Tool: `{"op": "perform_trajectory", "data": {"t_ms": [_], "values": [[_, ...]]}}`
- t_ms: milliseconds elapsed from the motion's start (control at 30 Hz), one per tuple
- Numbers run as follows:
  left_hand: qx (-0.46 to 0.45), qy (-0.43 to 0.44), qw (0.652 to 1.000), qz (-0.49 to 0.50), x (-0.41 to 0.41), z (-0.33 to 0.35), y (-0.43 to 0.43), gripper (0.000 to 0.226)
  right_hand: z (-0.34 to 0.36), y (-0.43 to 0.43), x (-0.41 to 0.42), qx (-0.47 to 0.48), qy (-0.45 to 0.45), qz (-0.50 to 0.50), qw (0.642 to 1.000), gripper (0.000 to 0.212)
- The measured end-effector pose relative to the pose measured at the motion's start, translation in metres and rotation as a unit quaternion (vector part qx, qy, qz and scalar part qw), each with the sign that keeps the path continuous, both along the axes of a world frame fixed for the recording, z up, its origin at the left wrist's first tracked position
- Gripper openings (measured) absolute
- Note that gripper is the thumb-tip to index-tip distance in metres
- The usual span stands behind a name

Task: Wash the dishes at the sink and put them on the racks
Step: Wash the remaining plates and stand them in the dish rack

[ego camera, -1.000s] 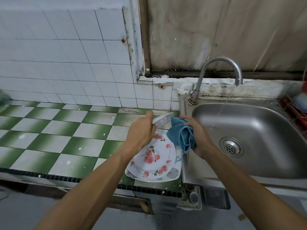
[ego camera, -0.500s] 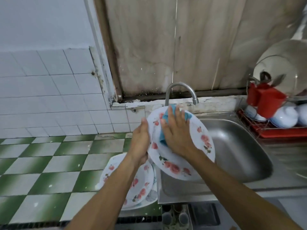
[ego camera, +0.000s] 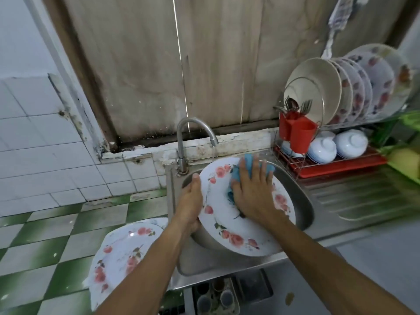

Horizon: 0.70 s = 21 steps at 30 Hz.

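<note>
More floral plates (ego camera: 122,253) lie on the green-and-white tiled counter (ego camera: 45,251) just left of the sink (ego camera: 302,201). The tap (ego camera: 193,133) runs a thin stream to the upper rim of the held plate (ego camera: 229,214), and at the right stands the red rack (ego camera: 336,167) with a cutlery holder (ego camera: 297,130), upturned bowls (ego camera: 336,144) and upright plates (ego camera: 363,83). The left hand (ego camera: 189,205) grips the tilted plate's left rim over the basin, while the right hand (ego camera: 252,196), fingers spread flat, presses a blue cloth (ego camera: 250,164) against its face.
</note>
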<state>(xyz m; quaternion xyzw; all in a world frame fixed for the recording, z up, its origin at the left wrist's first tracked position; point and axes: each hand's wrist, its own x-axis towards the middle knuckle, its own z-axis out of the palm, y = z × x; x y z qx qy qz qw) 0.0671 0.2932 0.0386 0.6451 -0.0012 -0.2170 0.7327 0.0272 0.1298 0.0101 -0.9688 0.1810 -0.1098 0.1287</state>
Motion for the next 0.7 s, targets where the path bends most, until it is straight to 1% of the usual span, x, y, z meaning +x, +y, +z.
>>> {"op": "perform_trajectory", "data": {"t_ms": [33,100,167,233,300,367,400,467,500,533,567,600,633,667,700], "values": [[0.003,-0.002,1.0,-0.012,-0.002,-0.001,-0.01,0.048,0.011,0.006,0.006,0.001,-0.005,0.026,1.0,0.074],[0.005,0.002,1.0,0.001,0.0,-0.003,-0.022,0.048,0.025,0.024,0.0,-0.012,0.009,0.134,0.991,0.069],[-0.013,0.026,0.999,0.029,0.01,-0.004,-0.025,0.054,0.025,0.032,-0.032,0.0,0.017,0.25,0.968,0.066],[-0.012,0.054,0.998,0.022,0.021,-0.002,-0.023,0.058,0.013,0.025,-0.07,-0.01,0.029,0.333,0.943,0.071],[0.018,0.067,0.997,0.015,0.029,0.002,-0.016,0.048,-0.005,0.002,-0.099,-0.056,0.032,0.369,0.927,0.076],[0.039,0.095,0.995,-0.006,0.032,0.004,-0.013,0.045,-0.015,-0.028,-0.111,-0.089,0.022,0.368,0.925,0.075],[0.043,0.118,0.992,-0.016,0.033,0.003,-0.012,0.046,-0.015,-0.041,-0.111,-0.098,0.008,0.362,0.927,0.072],[0.059,0.143,0.988,-0.01,0.033,0.002,-0.013,0.045,-0.008,-0.06,-0.107,-0.079,-0.064,0.342,0.934,0.058],[0.056,0.159,0.986,-0.008,0.032,0.003,-0.016,0.046,0.0,-0.067,-0.106,-0.046,-0.11,0.323,0.939,0.048],[0.044,0.169,0.984,-0.017,0.03,0.004,-0.019,0.055,0.01,-0.07,-0.105,0.009,-0.151,0.293,0.944,0.037],[0.041,0.167,0.985,-0.031,0.031,0.005,-0.022,0.072,0.022,-0.072,-0.103,0.087,-0.189,0.252,0.945,0.028],[0.058,0.156,0.985,-0.046,0.033,0.002,-0.026,0.09,0.033,-0.075,-0.099,0.185,-0.227,0.204,0.934,0.02],[0.072,0.137,0.986,-0.061,0.037,-0.007,-0.031,0.1,0.043,-0.079,-0.093,0.284,-0.249,0.154,0.913,0.018],[0.067,0.109,0.989,-0.072,0.037,-0.015,-0.035,0.099,0.048,-0.085,-0.087,0.359,-0.263,0.105,0.889,0.018],[0.05,0.09,0.992,-0.076,0.033,-0.02,-0.038,0.09,0.05,-0.094,-0.079,0.398,-0.27,0.053,0.875,0.02]]}}
